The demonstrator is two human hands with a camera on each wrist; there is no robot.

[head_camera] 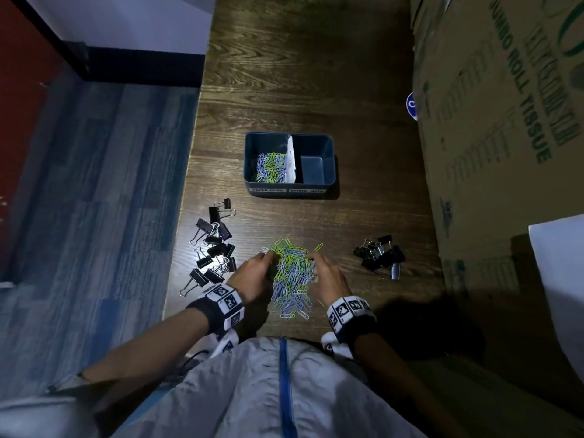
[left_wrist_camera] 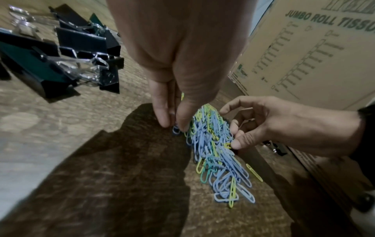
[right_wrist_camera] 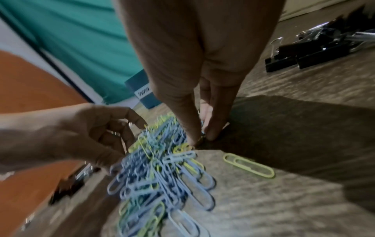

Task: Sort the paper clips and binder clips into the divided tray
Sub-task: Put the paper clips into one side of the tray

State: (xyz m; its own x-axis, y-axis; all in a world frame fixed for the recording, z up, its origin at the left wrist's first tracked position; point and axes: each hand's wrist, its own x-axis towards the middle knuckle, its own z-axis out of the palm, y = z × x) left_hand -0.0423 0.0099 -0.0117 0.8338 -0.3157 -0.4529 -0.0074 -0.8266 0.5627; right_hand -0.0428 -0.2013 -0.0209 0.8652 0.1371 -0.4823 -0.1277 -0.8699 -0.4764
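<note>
A person's left hand point(head_camera: 252, 276) and right hand point(head_camera: 328, 279) flank a pile of blue and green paper clips point(head_camera: 292, 276) on a wooden table point(head_camera: 303, 74), fingers curled and pressing into its sides. Black binder clips lie left point(head_camera: 213, 245) and right point(head_camera: 379, 256). Beyond sits the divided tray point(head_camera: 289, 186), paper clips in its left compartment. Both wrists angle inward.
</note>
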